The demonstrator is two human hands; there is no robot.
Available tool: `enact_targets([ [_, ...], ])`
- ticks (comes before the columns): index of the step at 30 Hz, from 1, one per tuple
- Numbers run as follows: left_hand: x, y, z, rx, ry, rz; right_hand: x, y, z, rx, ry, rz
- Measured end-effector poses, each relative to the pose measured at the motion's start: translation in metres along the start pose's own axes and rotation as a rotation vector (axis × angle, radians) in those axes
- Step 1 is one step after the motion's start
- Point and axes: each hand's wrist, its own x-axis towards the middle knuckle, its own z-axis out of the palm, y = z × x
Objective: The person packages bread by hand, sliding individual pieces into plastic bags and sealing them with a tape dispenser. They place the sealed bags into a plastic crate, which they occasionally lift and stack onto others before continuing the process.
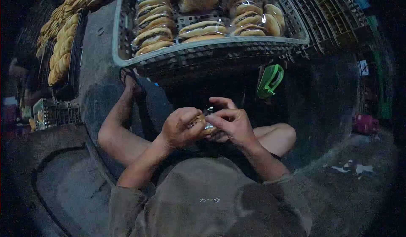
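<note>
In front of my lap, my left hand [181, 127] is closed around a small filled bun [209, 130] in a clear, shiny plastic wrapper. Most of the bun is hidden by the fingers. My right hand [230, 123] meets it from the other side, thumb and index finger pinched at the wrapper's end, with another finger raised. Just beyond my hands stands a plastic crate [211, 46] holding rows of wrapped filled buns [154, 23].
More golden buns [63, 59] lie on dark trays at the far left, near a small crate [55, 112]. A bright green plastic item [270, 80] hangs below the large crate's front edge. Stacked dark racks [325, 13] stand at the upper right.
</note>
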Motion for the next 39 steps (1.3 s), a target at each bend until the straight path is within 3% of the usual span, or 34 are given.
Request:
enact_targets([
  [5, -0.002, -0.002, -0.021, 0.136, 0.05, 0.154, 0.008, -0.005, 0.015, -0.208, -0.01, -0.054],
  [7, 0.007, 0.003, -0.028, 0.206, 0.002, 0.357, 0.017, 0.009, 0.021, 0.247, -0.106, 0.205],
  [8, 0.005, 0.001, -0.028, 0.245, 0.013, 0.412, 0.022, 0.01, 0.018, 0.18, -0.197, 0.262],
  [12, -0.006, -0.005, -0.023, 0.274, 0.019, 0.425, 0.021, 0.005, 0.022, 0.171, -0.146, 0.225],
  [14, -0.01, 0.0, -0.02, 0.152, 0.045, 0.131, 0.011, -0.005, 0.027, -0.199, 0.006, -0.253],
  [15, -0.007, 0.003, -0.021, 0.164, 0.051, 0.13, 0.009, 0.003, 0.027, -0.202, -0.004, -0.263],
  [17, 0.005, 0.013, -0.021, -0.15, 0.22, -0.474, 0.009, 0.023, 0.023, -0.64, 0.156, -0.814],
  [18, 0.012, 0.018, -0.015, -0.394, 0.336, -0.71, 0.008, 0.016, 0.023, -0.831, 0.23, -0.886],
  [19, 0.02, 0.019, -0.012, -0.391, 0.342, -0.703, 0.005, 0.017, 0.018, -0.834, 0.231, -0.894],
  [21, 0.039, 0.017, -0.019, -1.166, 0.668, -1.261, -0.004, 0.023, 0.009, -1.214, 0.195, -1.096],
  [22, 0.051, 0.017, -0.028, -1.175, 0.633, -1.319, -0.005, 0.015, 0.009, -1.266, 0.241, -1.22],
  [25, 0.073, 0.015, -0.04, -1.353, 0.56, -1.355, -0.004, -0.023, -0.005, -1.407, 0.244, -1.168],
  [27, 0.086, 0.018, -0.047, -1.386, 0.529, -1.316, 0.003, -0.049, -0.018, -1.36, 0.27, -1.169],
  [29, 0.091, 0.017, -0.051, -1.303, 0.546, -1.095, 0.022, -0.078, -0.038, -1.235, 0.368, -1.06],
  [31, 0.083, 0.003, -0.055, -0.926, 0.368, -0.758, 0.053, -0.11, -0.056, -0.975, 0.433, -1.008],
  [35, 0.093, -0.008, -0.077, -0.619, 0.145, -0.526, 0.148, -0.147, -0.096, -0.787, 0.229, -0.645],
  [36, 0.098, -0.013, -0.081, -0.469, 0.081, -0.41, 0.185, -0.145, -0.109, -0.765, 0.138, -0.563],
  [39, 0.123, -0.033, -0.094, -0.351, 0.042, -0.311, 0.257, -0.125, -0.123, -0.75, -0.053, -0.367],
])
